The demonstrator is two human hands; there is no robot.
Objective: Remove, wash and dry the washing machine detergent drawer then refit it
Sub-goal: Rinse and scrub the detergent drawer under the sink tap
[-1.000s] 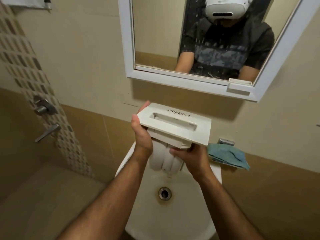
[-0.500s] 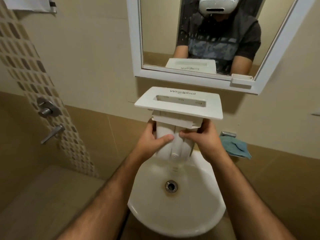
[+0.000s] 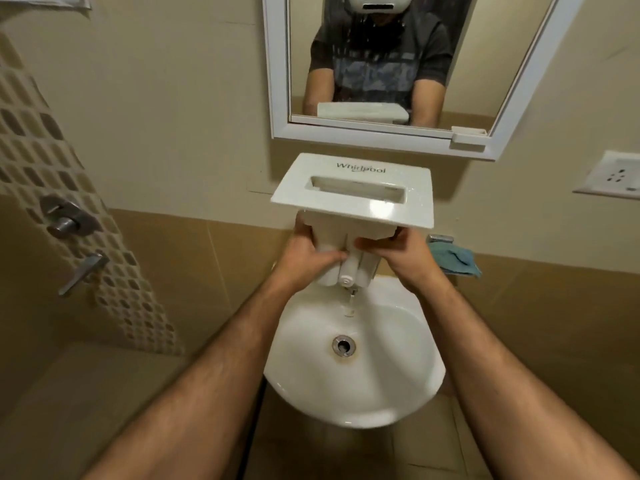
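Note:
The white detergent drawer [image 3: 353, 188] is held on end over the white basin [image 3: 353, 403], its front panel up and its body pointing down. My left hand [image 3: 304, 258] grips the left side of the drawer body, thumb across the underside. My right hand [image 3: 401, 254] grips the right side just below the panel. A thin stream of water runs from the drawer's lower end into the basin above the drain [image 3: 343, 345]. The tap is hidden behind the drawer.
A blue cloth [image 3: 457, 261] lies on the ledge right of the basin. A white-framed mirror [image 3: 277, 81] hangs above. Shower valve [image 3: 64, 220] and lever [image 3: 83, 271] are on the left wall, a wall socket [image 3: 613, 176] at right.
The drawer has been raised and stood on end, its panel now nearly level. My left hand moved from the panel's edge down to the drawer body. Water now drains from the bottom.

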